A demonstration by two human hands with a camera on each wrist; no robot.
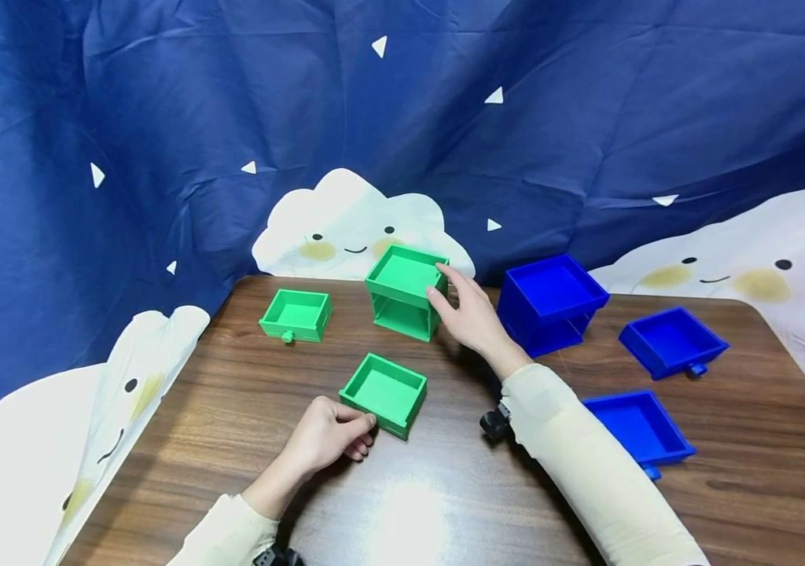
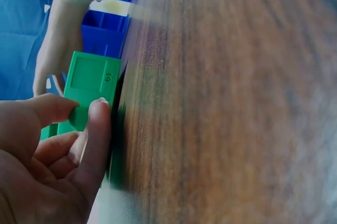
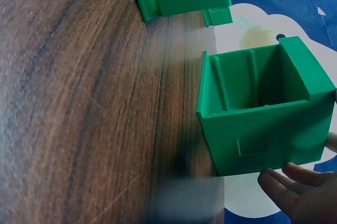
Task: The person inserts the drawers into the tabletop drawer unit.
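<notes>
My left hand (image 1: 328, 436) pinches the round knob (image 2: 79, 117) of a green drawer (image 1: 384, 391) between thumb and index finger. The drawer is level and its tray is bare inside; whether it touches the table cannot be told. Behind it stands a green cabinet (image 1: 408, 295), its front opening (image 3: 258, 79) facing the left hand's side. My right hand (image 1: 472, 314) rests with extended fingers (image 3: 284, 182) against the cabinet's right side and top rim. A second green drawer (image 1: 296, 313) lies to the left of the cabinet, knob toward me.
A blue cabinet (image 1: 551, 303) with an open front stands right of the right hand. Two blue drawers, one farther right (image 1: 674, 342) and one partly behind the right sleeve (image 1: 639, 428), lie on the wooden table (image 1: 218, 448). A dark blue curtain (image 1: 402, 118) hangs behind.
</notes>
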